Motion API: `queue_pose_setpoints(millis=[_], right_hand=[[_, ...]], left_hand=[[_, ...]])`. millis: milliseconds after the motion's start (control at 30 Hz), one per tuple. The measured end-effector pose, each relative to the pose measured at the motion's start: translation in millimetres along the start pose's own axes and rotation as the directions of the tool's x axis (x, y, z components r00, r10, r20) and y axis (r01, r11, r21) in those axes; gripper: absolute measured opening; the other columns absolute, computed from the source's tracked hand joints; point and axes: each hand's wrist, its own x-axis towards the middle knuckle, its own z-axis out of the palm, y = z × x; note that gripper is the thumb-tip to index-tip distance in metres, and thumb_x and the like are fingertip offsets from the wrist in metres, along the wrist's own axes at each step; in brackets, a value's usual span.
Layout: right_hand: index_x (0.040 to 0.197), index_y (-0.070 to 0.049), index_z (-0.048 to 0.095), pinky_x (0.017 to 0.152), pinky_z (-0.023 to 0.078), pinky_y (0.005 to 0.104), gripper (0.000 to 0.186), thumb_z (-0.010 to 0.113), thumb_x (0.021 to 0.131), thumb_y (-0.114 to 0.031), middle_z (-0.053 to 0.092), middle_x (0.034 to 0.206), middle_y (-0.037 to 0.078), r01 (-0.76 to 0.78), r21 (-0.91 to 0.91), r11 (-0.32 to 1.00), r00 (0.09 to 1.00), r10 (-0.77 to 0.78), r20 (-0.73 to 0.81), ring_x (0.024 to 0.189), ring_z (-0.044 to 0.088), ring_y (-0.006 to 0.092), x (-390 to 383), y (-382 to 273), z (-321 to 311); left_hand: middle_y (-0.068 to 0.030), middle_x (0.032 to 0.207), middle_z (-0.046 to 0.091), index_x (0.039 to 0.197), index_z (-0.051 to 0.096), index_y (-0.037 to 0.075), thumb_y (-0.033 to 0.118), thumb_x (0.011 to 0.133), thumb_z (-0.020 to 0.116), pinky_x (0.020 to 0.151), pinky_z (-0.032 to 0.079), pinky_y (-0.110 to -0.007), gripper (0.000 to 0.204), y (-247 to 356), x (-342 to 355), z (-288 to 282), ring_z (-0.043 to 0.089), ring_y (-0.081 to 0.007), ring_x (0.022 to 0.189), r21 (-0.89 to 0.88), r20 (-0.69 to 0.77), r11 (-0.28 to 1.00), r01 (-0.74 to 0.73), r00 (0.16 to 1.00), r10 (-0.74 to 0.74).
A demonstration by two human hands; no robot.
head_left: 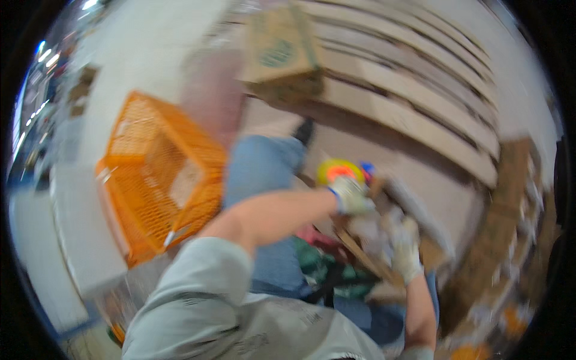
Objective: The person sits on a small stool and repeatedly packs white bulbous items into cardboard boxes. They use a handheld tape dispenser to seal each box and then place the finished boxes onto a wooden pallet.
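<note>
Pale gloves cover both my hands, and motion smears their fingers. My left hand, with a blue cuff, is over the far left side of an opened cardboard box. Just past it shows a round yellow thing with an orange middle, a small blue thing beside it. I cannot tell if the hand touches them. My right hand is at the box's right side, against whitish, plastic-looking material. What either hand grips, if anything, is too blurred to tell. Green material and reddish material lie left of the box.
An orange plastic crate lies tipped to my left, beside white boxes. Ahead is a wooden pallet with a closed brown carton at its left end. Several brown cartons line the right side.
</note>
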Motion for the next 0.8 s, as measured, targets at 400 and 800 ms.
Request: queue_pose_setpoints(millis=[400,800], right_hand=[[0.108,-0.007,0.067,0.086,0.05,0.0437,0.044,0.049,0.092,-0.044,0.061,0.12,0.02,-0.4,0.1,0.911,0.804,0.296,0.516,0.11,0.06,0.03,78,-30,52],[0.133,-0.008,0.046,0.103,0.035,0.0476,0.068,0.065,0.078,-0.044,0.051,0.129,0.018,-0.883,0.242,0.401,0.332,0.9,-0.281,0.126,0.04,0.0385,-13,-13,1]], left_hand=[[-0.0126,0.118,0.061,0.128,0.054,0.005,0.039,0.084,0.068,0.095,0.044,-0.033,0.058,-77,-23,-20,0.057,-0.0206,0.111,-0.518,0.426,0.831,0.203,0.904,0.045],[-0.0162,0.127,0.059,0.13,0.054,0.008,0.068,0.067,0.067,0.098,0.042,-0.041,0.088,-34,27,37,0.055,-0.0339,0.117,-0.107,0.173,0.871,0.479,0.872,-0.458]])
